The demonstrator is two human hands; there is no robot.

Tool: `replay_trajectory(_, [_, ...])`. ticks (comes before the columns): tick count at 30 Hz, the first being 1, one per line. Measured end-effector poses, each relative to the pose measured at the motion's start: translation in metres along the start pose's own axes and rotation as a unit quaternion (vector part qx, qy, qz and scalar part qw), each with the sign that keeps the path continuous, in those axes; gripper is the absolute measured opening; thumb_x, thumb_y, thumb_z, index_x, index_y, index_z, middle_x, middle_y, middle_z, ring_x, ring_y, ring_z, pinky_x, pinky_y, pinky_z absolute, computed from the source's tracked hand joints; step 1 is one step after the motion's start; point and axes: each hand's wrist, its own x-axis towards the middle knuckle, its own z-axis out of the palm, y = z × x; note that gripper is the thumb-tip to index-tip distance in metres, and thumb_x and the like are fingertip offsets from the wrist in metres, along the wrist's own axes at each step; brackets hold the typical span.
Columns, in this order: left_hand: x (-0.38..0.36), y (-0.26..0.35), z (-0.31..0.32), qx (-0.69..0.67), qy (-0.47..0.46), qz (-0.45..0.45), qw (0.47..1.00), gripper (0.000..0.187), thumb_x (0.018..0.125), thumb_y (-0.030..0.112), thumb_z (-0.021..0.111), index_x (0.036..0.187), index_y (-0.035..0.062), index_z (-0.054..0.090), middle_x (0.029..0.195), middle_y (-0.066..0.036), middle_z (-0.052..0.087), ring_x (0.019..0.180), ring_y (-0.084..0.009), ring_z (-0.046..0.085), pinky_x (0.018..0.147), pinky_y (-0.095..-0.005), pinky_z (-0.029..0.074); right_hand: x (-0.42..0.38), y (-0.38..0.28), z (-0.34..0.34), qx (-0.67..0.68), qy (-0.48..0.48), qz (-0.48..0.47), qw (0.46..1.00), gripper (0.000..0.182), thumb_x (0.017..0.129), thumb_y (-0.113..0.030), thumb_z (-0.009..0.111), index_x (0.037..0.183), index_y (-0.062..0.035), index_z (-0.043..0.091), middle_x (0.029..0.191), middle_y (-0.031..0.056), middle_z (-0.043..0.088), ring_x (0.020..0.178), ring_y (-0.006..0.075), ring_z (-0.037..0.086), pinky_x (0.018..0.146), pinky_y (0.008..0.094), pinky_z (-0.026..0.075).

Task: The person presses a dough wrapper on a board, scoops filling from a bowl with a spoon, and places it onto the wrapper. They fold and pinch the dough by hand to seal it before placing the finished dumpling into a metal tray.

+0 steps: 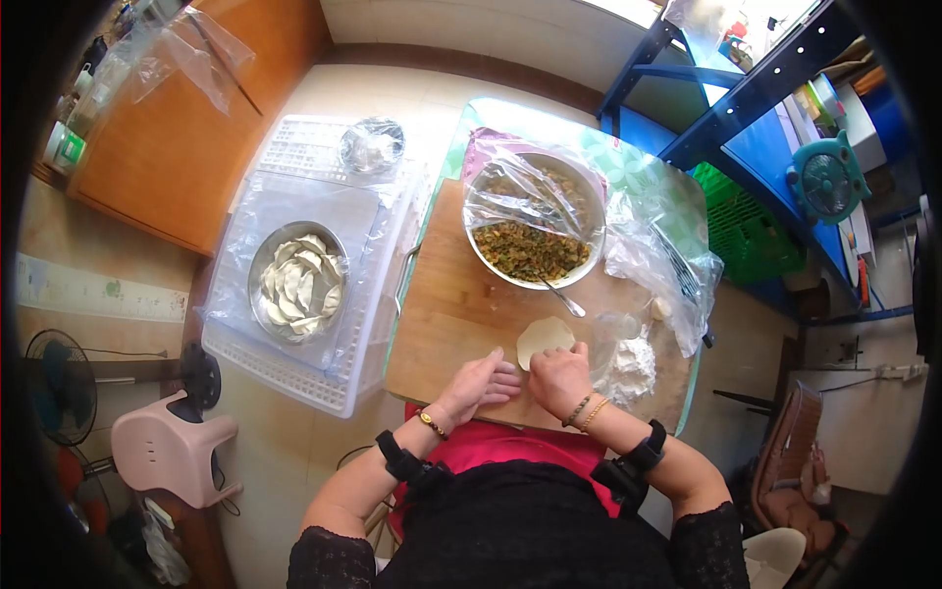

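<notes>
A round, flat dough wrapper lies on the wooden board near its front edge. My right hand is closed at the wrapper's lower right edge, with its fingers on the dough. To the left, my left hand rests on the board with its fingers stretched out, holding nothing. White flour is heaped to the right of my right hand. Beyond the wrapper stands a large bowl of chopped filling, partly covered by clear plastic, with a spoon leaning out toward me.
On the left, a white plastic crate bears a metal bowl of folded dumplings and a smaller bowl. Crumpled plastic lies at the board's right. A pink stool stands at lower left, a green crate at right.
</notes>
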Motion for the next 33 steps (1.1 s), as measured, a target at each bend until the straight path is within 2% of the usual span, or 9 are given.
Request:
replay_trajectory(2, [0.009,0.004,0.005,-0.027,-0.008,-0.047,0.999,0.059,0.100,0.049,0.041,0.122,-0.0043,0.053,0.117,-0.022,0.060,0.100,-0.0299,0.065,0.089,-0.0390,0.052,0.000,0.003,-0.028,0.156,-0.045,0.083,0.983,0.010,0.078,-0.018,0.060,0.075,-0.0110,0.066,0.073,0.0072,0.067,0.073,0.0254,0.065,0.075,0.0451,0.039])
replay_trajectory(6, [0.030,0.013,0.025,-0.039,-0.041,-0.077,0.995,0.056,0.098,0.046,0.046,0.121,-0.0050,0.053,0.110,-0.021,0.063,0.098,-0.0284,0.065,0.080,-0.0380,0.055,-0.008,0.007,-0.038,0.247,-0.045,0.105,0.962,0.013,0.079,-0.020,0.060,0.071,-0.0102,0.064,0.069,0.0083,0.066,0.066,0.0279,0.063,0.068,0.0437,0.038])
replay_trajectory(9, [0.056,0.005,0.040,0.066,-0.041,-0.046,0.996,0.034,0.097,0.027,0.052,0.114,-0.0029,0.058,0.100,-0.011,0.064,0.092,-0.0205,0.065,0.072,-0.0343,0.057,-0.012,0.007,-0.034,0.235,-0.043,0.100,0.966,0.014,0.080,-0.022,0.061,0.073,-0.0096,0.063,0.070,0.0083,0.066,0.068,0.0284,0.065,0.066,0.0432,0.041])
replay_trajectory(13, [0.077,-0.002,0.037,0.157,-0.065,0.028,0.985,0.030,0.099,0.021,0.049,0.113,-0.0045,0.059,0.099,-0.009,0.065,0.088,-0.0179,0.064,0.073,-0.0325,0.055,-0.017,0.012,-0.043,0.282,0.011,0.094,0.955,0.013,0.078,-0.019,0.067,0.081,-0.0061,0.064,0.070,0.0104,0.066,0.065,0.0271,0.066,0.060,0.0356,0.052])
replay_trajectory(18, [0.038,0.023,0.026,0.215,-0.078,0.117,0.966,0.033,0.100,0.017,0.047,0.122,-0.0054,0.056,0.108,-0.010,0.065,0.093,-0.0175,0.064,0.079,-0.0329,0.054,-0.032,0.030,-0.058,0.351,0.018,0.146,0.925,0.015,0.083,-0.022,0.066,0.086,-0.0072,0.064,0.073,0.0097,0.066,0.066,0.0244,0.067,0.060,0.0355,0.052])
replay_trajectory(23, [-0.028,0.050,0.017,0.003,-0.212,-0.021,0.977,0.044,0.097,0.024,0.056,0.133,-0.0018,0.048,0.122,-0.012,0.060,0.106,-0.0210,0.062,0.089,-0.0352,0.053,-0.040,0.044,-0.055,0.386,0.081,0.193,0.898,0.020,0.082,-0.017,0.068,0.096,-0.0041,0.062,0.075,0.0094,0.067,0.063,0.0202,0.066,0.060,0.0319,0.053])
replay_trajectory(26, [0.017,0.013,-0.001,-0.109,-0.255,-0.050,0.959,0.052,0.095,0.026,0.059,0.137,-0.0004,0.043,0.129,-0.014,0.055,0.116,-0.0238,0.058,0.096,-0.0369,0.049,-0.029,0.042,-0.055,0.406,0.097,0.217,0.882,0.035,0.080,-0.013,0.070,0.110,-0.0033,0.056,0.075,0.0080,0.066,0.064,0.0183,0.066,0.059,0.0304,0.053])
replay_trajectory(29, [0.012,0.025,0.012,-0.117,-0.281,-0.019,0.952,0.056,0.096,0.028,0.056,0.141,0.0011,0.036,0.136,-0.013,0.049,0.123,-0.0252,0.053,0.102,-0.0389,0.045,-0.012,0.038,-0.065,0.405,0.126,0.234,0.875,0.042,0.079,-0.014,0.071,0.117,-0.0044,0.055,0.078,0.0080,0.066,0.063,0.0184,0.066,0.060,0.0315,0.052])
replay_trajectory(33, [0.008,0.044,0.014,-0.154,-0.326,0.017,0.933,0.065,0.096,0.032,0.055,0.147,0.0032,0.027,0.142,-0.013,0.043,0.129,-0.0261,0.047,0.107,-0.0416,0.040,0.015,0.040,-0.067,0.380,0.162,0.150,0.898,0.047,0.079,-0.015,0.072,0.121,-0.0056,0.054,0.081,0.0086,0.065,0.064,0.0208,0.065,0.060,0.0339,0.052])
